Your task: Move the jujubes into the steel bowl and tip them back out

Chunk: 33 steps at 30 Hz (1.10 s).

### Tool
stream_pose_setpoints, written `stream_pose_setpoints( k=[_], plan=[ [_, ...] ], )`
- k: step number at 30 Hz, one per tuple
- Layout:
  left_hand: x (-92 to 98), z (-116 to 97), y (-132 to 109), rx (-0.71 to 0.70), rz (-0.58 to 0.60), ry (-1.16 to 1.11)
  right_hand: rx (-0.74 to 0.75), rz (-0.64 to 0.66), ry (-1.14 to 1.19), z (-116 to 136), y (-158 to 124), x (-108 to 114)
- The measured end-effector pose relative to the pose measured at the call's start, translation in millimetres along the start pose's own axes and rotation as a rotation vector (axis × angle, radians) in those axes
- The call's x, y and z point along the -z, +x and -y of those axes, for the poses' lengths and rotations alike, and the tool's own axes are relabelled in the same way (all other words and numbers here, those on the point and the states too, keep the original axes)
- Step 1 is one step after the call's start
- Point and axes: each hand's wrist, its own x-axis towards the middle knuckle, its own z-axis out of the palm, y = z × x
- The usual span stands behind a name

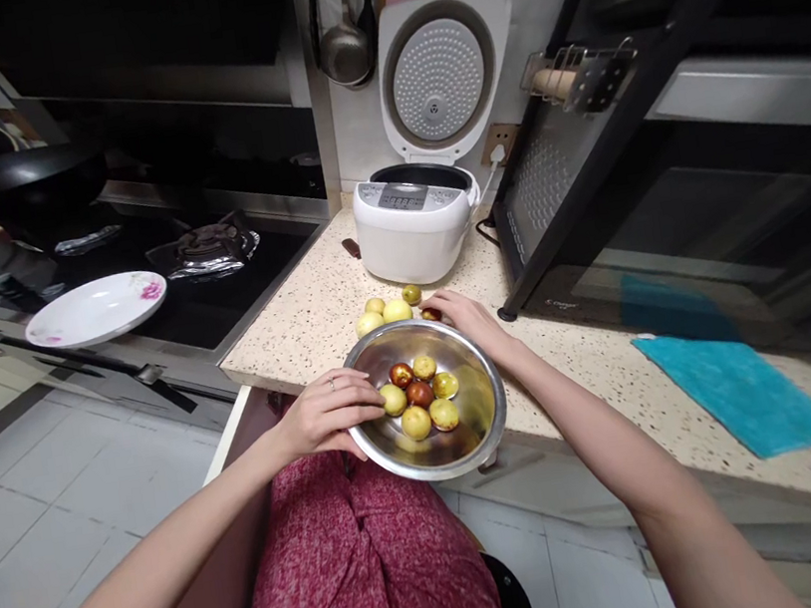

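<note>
A shiny metal bowl [479, 424] is tilted toward me at the counter's front edge. Several small round fruits, apparently jujubes [415, 422], lie in it, some yellow-green and some red-brown. My left hand [330, 410] grips the bowl's left rim, thumb underneath and fingers reaching inside, touching or close to a yellow-green jujube [393, 399]. Beyond the far rim, the fingers of my right hand [464, 321] close on a dark red-brown jujube [431, 314], partly hidden by them. Next to it, several yellow-green jujubes [397, 311] sit on the counter.
A white rice cooker [411, 233] stands behind with its lid [438, 78] up. To the right are a large black oven [665, 217] and a blue cloth [741, 388]. A flowered plate [96, 309] and a black wok [19, 187] are at the stove. Below the counter, a drawer [232, 434] is pulled out.
</note>
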Motion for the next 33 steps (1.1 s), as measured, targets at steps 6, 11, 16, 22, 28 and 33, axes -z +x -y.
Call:
stream_pose_setpoints(
  k=[6,11,16,22,28,33],
  plan=[
    [-1.6,0.7,-2.4,0.01,0.006,-0.005,0.031,-0.154,0.139,-6.5,1.3,2.1],
    [-1.0,0.3,-0.9,0.01,0.006,-0.01,0.101,-0.313,0.255,1.1,2.8,9.8],
    [0.2,-0.5,0.8,0.016,0.004,-0.011,0.204,-0.298,0.366,25.5,-1.7,18.2],
    [-0.1,-0.7,1.6,0.015,0.005,-0.011,0.363,-0.073,0.433,50.3,-9.7,22.9],
    [-0.6,-0.8,3.4,0.009,-0.014,-0.007,0.456,0.175,0.556,72.1,-23.9,27.2],
    [-0.3,-0.4,2.8,0.01,-0.003,0.006,0.477,0.318,0.618,81.8,-29.0,30.5]
  ],
)
